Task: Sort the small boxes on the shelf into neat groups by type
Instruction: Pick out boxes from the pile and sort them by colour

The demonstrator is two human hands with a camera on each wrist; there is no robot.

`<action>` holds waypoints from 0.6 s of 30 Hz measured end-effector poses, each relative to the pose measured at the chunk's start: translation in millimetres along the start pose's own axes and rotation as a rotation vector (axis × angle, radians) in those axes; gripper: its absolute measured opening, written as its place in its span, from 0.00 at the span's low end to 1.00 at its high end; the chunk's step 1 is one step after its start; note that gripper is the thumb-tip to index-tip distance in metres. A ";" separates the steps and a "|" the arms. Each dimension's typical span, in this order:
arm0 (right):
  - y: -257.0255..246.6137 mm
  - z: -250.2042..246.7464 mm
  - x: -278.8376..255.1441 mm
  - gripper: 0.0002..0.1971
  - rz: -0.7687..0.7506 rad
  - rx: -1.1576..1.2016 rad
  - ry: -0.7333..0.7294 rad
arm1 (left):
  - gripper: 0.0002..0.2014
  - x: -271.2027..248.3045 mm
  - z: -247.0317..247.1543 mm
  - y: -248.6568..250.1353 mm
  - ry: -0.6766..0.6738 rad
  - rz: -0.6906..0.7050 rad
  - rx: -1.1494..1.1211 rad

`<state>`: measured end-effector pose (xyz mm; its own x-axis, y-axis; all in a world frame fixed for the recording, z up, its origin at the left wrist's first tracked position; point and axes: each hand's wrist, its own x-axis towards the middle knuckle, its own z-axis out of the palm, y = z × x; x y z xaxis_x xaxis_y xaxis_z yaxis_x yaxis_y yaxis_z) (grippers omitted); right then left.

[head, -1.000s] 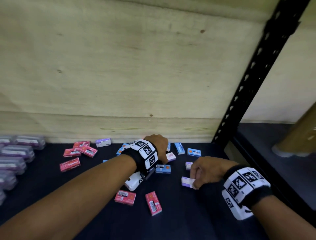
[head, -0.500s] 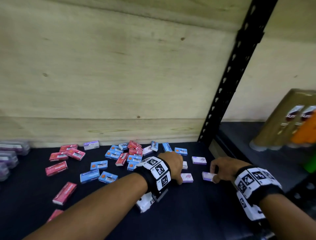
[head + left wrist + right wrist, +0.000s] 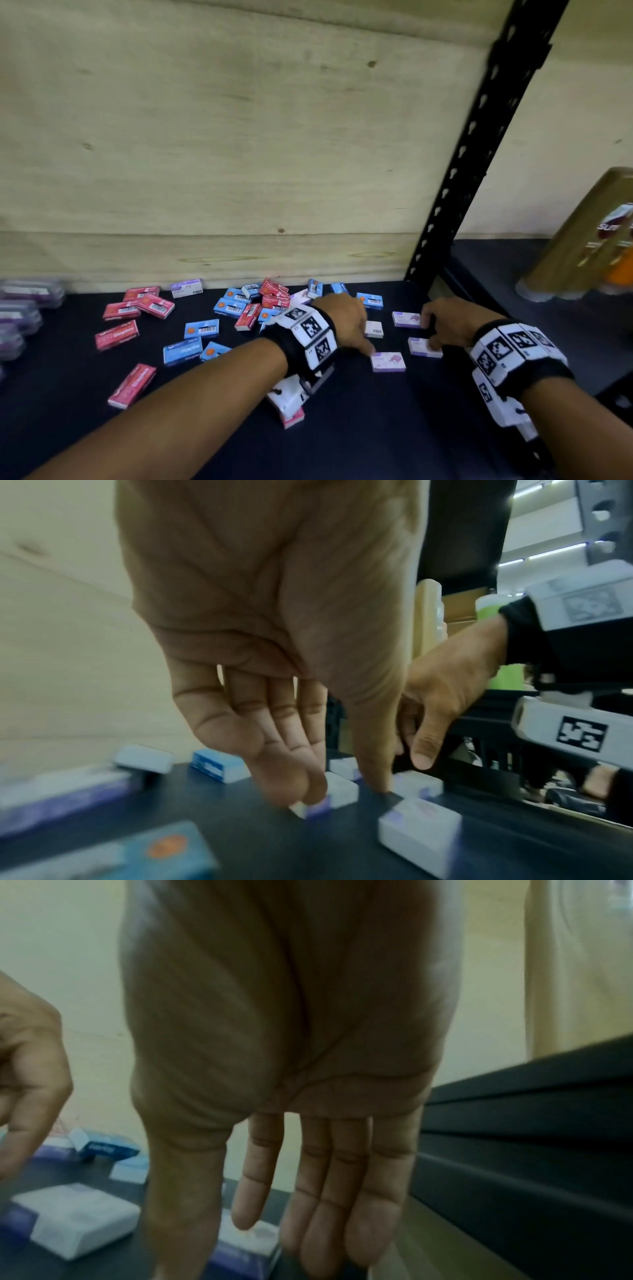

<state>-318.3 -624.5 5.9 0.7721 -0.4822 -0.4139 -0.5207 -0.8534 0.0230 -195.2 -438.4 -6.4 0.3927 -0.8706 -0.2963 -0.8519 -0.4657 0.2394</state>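
Note:
Small red (image 3: 116, 334), blue (image 3: 202, 329) and purple-and-white boxes lie scattered on a dark shelf (image 3: 342, 435). My left hand (image 3: 346, 320) reaches right with straight fingers. Its fingertips (image 3: 308, 791) touch a small white-and-purple box (image 3: 337, 790). Its thumb tip rests beside another purple box (image 3: 388, 361) (image 3: 419, 829). My right hand (image 3: 445, 325) lies over two purple boxes (image 3: 406, 319) (image 3: 423, 346). Its fingers (image 3: 325, 1218) hang straight, down onto one box (image 3: 246, 1240), with the thumb on the box's other side.
A mixed heap of red and blue boxes (image 3: 270, 301) sits behind my left wrist. One purple box (image 3: 186, 287) lies against the plywood back wall. Clear purple cases (image 3: 24, 308) stack at the far left. A black upright (image 3: 479, 154) and a gold bottle (image 3: 589, 240) stand to the right.
My left hand left the heap and moved right to the purple boxes. My right hand slid a purple box right, towards the upright. The head view swung right.

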 end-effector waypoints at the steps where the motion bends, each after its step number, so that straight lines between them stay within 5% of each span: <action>1: -3.8 -5.2 1.5 0.13 -0.026 0.010 0.034 | 0.22 -0.3 -6.0 -10.4 0.018 -0.029 -0.009; 8: -65.3 -33.6 23.6 0.10 -0.279 0.119 0.148 | 0.14 -16.8 -46.1 -92.7 0.166 -0.204 0.058; 18: -159.7 -38.0 78.6 0.24 -0.582 -0.006 0.095 | 0.12 -57.7 -47.9 -180.2 0.152 -0.401 0.065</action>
<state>-160.6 -533.6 4.2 0.9596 0.0506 -0.2767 0.0005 -0.9840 -0.1783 -47.7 -311.9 11.8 0.7394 -0.6385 -0.2134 -0.6396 -0.7652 0.0734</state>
